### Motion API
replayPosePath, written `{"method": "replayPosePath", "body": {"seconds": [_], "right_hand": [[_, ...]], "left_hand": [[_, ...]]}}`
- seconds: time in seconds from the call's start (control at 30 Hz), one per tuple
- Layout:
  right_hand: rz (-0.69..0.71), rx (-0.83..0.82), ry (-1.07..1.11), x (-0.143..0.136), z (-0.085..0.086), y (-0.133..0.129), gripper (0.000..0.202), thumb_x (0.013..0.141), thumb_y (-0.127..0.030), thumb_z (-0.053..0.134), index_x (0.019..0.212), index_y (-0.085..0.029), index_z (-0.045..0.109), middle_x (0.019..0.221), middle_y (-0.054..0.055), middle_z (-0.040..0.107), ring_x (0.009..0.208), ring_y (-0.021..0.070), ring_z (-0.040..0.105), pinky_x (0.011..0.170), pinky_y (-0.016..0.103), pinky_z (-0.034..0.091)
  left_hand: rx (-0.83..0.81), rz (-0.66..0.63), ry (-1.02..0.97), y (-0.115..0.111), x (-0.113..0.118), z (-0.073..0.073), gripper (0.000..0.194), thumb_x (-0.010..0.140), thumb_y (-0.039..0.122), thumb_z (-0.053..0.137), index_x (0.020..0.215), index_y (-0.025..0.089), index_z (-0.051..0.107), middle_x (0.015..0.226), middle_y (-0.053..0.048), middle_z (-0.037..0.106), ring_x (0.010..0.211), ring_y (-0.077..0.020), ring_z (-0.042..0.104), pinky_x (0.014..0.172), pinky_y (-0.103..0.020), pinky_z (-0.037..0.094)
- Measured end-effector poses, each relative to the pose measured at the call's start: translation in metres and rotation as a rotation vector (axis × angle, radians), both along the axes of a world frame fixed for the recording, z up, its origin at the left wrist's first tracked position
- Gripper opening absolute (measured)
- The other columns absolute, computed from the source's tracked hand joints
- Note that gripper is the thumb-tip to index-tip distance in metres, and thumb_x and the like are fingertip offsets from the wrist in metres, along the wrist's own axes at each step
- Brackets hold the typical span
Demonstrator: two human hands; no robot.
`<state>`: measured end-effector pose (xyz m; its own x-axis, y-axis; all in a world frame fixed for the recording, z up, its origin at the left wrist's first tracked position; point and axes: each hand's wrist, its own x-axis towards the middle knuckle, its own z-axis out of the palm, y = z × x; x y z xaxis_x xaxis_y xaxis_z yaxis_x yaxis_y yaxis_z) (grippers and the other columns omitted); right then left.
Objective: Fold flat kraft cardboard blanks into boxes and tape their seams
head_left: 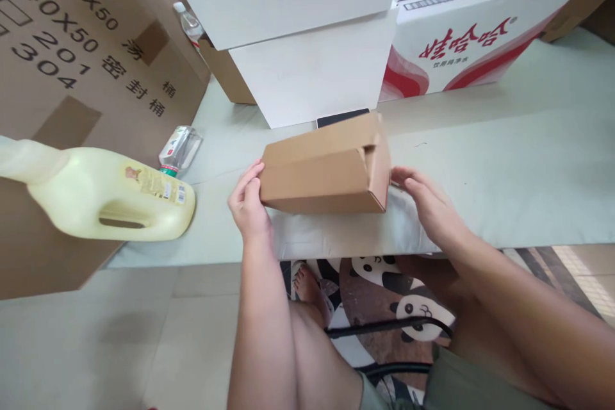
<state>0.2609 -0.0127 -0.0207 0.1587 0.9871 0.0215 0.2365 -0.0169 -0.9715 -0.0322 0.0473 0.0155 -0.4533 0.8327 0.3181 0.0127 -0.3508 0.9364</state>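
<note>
yellow jug [110, 195] lying left | crushed bottle [179, 150] just behind | white boxes [307, 32] stacked | red-printed carton [480, 32]
</note>
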Motion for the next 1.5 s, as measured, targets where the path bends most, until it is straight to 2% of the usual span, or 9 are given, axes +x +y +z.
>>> {"method": "replayPosePath", "body": {"seconds": [0.2,0.37,0.5,0.67,0.8,0.93,1.17,1.33,1.5], "right_hand": [[0.353,0.112,0.013,-0.012,0.014,-0.008,0.059,0.094,-0.063,0.048,0.148,-0.039,0.047,0.162,-0.002,0.039,0.153,0.0270,0.029,0.127,0.054,0.022],[0.378,0.286,-0.030,-0.022,0.018,-0.011,0.065,0.096,-0.060,0.048,0.156,-0.048,0.026,0.169,-0.011,0.013,0.157,0.0251,0.014,0.127,0.055,0.019],[0.315,0.359,-0.063,-0.021,0.021,-0.013,0.058,0.096,-0.056,0.052,0.151,-0.045,0.040,0.169,-0.010,0.020,0.158,0.0243,0.010,0.129,0.051,0.019],[0.176,0.475,0.077,-0.016,0.017,-0.012,0.034,0.099,-0.047,0.049,0.128,-0.037,0.064,0.159,-0.001,0.043,0.151,0.0278,0.033,0.124,0.054,0.030],[0.145,0.465,-0.007,-0.023,0.019,-0.010,0.028,0.097,-0.038,0.056,0.122,-0.033,0.067,0.151,0.005,0.052,0.144,0.0281,0.045,0.116,0.052,0.041],[0.343,0.540,-0.090,-0.047,0.028,-0.010,0.027,0.097,-0.034,0.055,0.121,-0.028,0.067,0.147,0.010,0.055,0.139,0.0270,0.050,0.114,0.049,0.044],[0.363,0.469,-0.087,-0.049,0.031,-0.001,0.038,0.103,-0.038,0.037,0.134,-0.025,0.056,0.145,0.011,0.057,0.135,0.0245,0.054,0.111,0.046,0.046],[-0.005,-0.022,-0.752,-0.007,0.021,0.020,0.045,0.090,-0.030,0.052,0.131,-0.014,0.058,0.127,0.021,0.064,0.113,0.0371,0.062,0.094,0.052,0.049],[0.105,-0.312,-0.913,0.010,0.018,0.032,0.063,0.085,-0.025,0.052,0.147,-0.011,0.044,0.106,0.019,0.071,0.095,0.0333,0.065,0.077,0.041,0.049]], "left_hand": [[-0.182,0.022,-0.211,0.002,-0.003,-0.004,0.016,0.080,0.024,0.065,0.091,0.024,0.077,0.121,-0.004,0.072,0.116,-0.0188,0.064,0.087,-0.025,0.053],[-0.684,-0.452,-0.331,-0.006,0.005,-0.011,0.043,0.087,0.058,0.058,0.093,0.018,0.074,0.089,-0.010,0.073,0.069,-0.0189,0.066,0.050,-0.024,0.045],[-0.924,-0.798,-0.075,-0.017,0.011,-0.009,0.070,0.080,0.081,0.049,0.098,0.017,0.071,0.079,-0.012,0.072,0.053,-0.0185,0.063,0.042,-0.025,0.034],[-0.996,-1.104,0.410,-0.021,0.015,-0.006,0.069,0.082,0.079,0.049,0.085,0.013,0.069,0.090,-0.012,0.075,0.047,-0.0114,0.057,0.044,-0.025,0.027],[-0.784,-0.728,0.377,-0.008,0.015,-0.013,0.049,0.078,0.065,0.066,0.097,0.019,0.070,0.107,-0.012,0.073,0.077,-0.0210,0.068,0.059,-0.031,0.046],[-0.183,-0.224,0.076,0.004,0.010,-0.018,0.067,0.083,0.073,0.054,0.131,0.027,0.057,0.150,-0.012,0.051,0.137,-0.0291,0.049,0.104,-0.042,0.046],[-0.053,-0.195,0.310,0.004,-0.003,-0.015,0.052,0.078,0.062,0.068,0.116,0.027,0.063,0.161,-0.007,0.032,0.153,-0.0311,0.024,0.121,-0.045,0.028],[-0.033,-0.184,0.365,0.001,-0.006,-0.019,0.051,0.080,0.063,0.064,0.116,0.026,0.059,0.155,-0.010,0.038,0.153,-0.0316,0.023,0.121,-0.047,0.028],[-0.031,-0.248,0.378,0.002,0.001,-0.021,0.053,0.082,0.066,0.062,0.119,0.027,0.058,0.154,-0.011,0.038,0.151,-0.0318,0.028,0.120,-0.048,0.030]]}}
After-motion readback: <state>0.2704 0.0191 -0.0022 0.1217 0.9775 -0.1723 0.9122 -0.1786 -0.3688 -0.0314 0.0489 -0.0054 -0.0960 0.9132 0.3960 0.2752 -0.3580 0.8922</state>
